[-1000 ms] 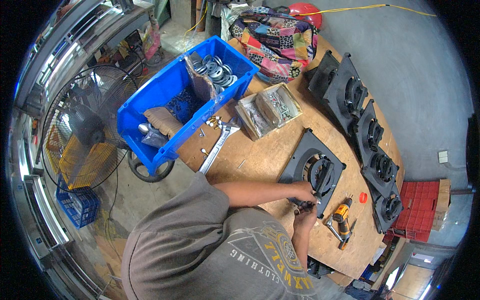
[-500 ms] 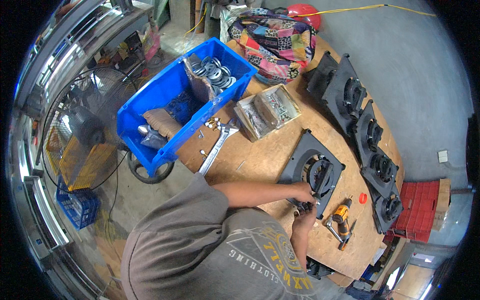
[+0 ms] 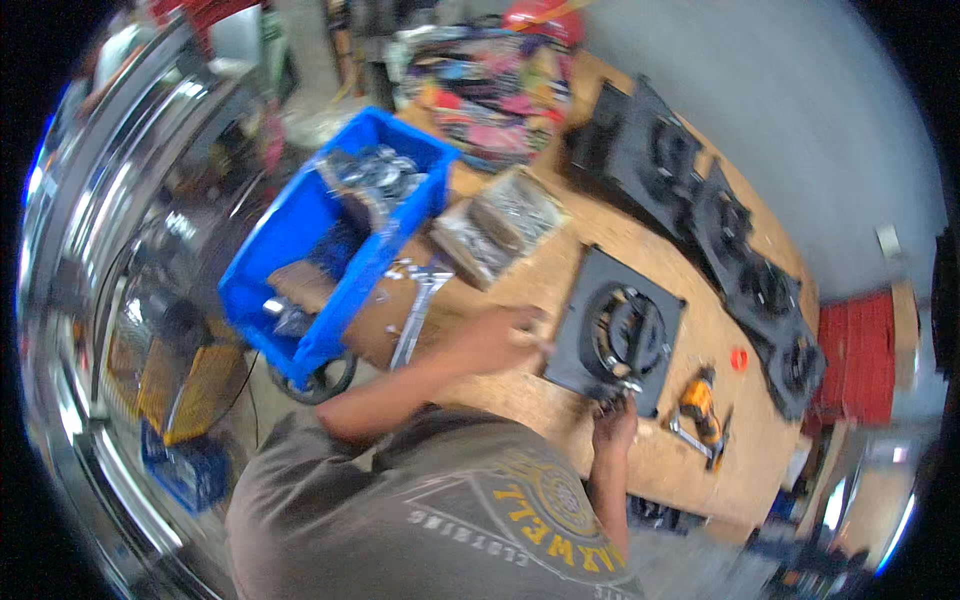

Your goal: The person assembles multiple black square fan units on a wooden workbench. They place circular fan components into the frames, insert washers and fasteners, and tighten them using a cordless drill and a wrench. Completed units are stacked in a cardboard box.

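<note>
A square black plate (image 3: 577,347) with a round, ring-shaped fitting (image 3: 630,335) on it lies on the wooden table. My left hand (image 3: 503,337) is over the table just left of the plate. Motion blur smears its fingers, so I cannot see if anything is in them. At the plate's near edge, my right hand (image 3: 616,428) has its fingers closed around something small and dark, which I cannot make out. An orange and black cordless drill (image 3: 698,402) lies to the right of that hand.
A blue bin (image 3: 255,285) with metal rings and bags stands at the left. Nearby are a hardware box (image 3: 482,262) and an adjustable wrench (image 3: 413,320). More black plates (image 3: 730,245) line the far right edge. A red cap (image 3: 739,359) lies beyond the drill.
My left hand has left the plate's near edge and moved left, away from my right hand. My right hand stays at the plate. The whole view has shifted and blurred.
</note>
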Available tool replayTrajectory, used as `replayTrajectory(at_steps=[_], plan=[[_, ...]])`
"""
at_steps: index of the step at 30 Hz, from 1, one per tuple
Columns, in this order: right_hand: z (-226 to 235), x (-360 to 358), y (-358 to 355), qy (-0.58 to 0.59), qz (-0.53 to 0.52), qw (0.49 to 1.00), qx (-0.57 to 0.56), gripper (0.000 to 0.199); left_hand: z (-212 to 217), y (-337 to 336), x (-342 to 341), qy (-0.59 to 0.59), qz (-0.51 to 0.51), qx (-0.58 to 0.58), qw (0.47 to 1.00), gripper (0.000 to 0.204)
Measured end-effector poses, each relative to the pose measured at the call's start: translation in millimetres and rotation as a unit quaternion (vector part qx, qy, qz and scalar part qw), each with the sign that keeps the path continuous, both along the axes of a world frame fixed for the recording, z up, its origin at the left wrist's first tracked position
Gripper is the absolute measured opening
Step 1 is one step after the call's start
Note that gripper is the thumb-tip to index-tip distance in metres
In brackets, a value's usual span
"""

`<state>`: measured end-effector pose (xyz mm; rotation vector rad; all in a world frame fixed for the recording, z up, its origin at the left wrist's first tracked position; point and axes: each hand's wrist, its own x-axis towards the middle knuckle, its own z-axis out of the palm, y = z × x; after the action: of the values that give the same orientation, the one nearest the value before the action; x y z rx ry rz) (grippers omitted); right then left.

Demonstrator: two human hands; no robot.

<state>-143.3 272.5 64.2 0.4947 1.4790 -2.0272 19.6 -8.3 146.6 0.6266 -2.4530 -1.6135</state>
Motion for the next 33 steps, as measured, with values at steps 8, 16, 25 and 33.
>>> replayTrajectory(at_steps=[8, 16, 25, 33], plan=[[-15, 0, 12, -0.059, -0.018, 0.996, -0.069, 0.029, 23, -68, 56, 0.012, 0.160, -0.001, 0.987, 0.044], [25, -44, 41, 0.344, 0.029, 0.883, 0.318, 0.020, 2, -24, 44, -0.039, 0.059, -0.064, 0.995, 0.046], [-5, -18, 18, 0.402, 0.128, 0.826, 0.374, 0.024, -18, -11, 27, -0.048, 0.015, -0.057, 0.997, 0.048], [5, -12, 21, 0.075, 0.075, 0.990, 0.091, 0.028, -30, -8, 9, -0.085, -0.038, -0.075, 0.993, 0.048]])
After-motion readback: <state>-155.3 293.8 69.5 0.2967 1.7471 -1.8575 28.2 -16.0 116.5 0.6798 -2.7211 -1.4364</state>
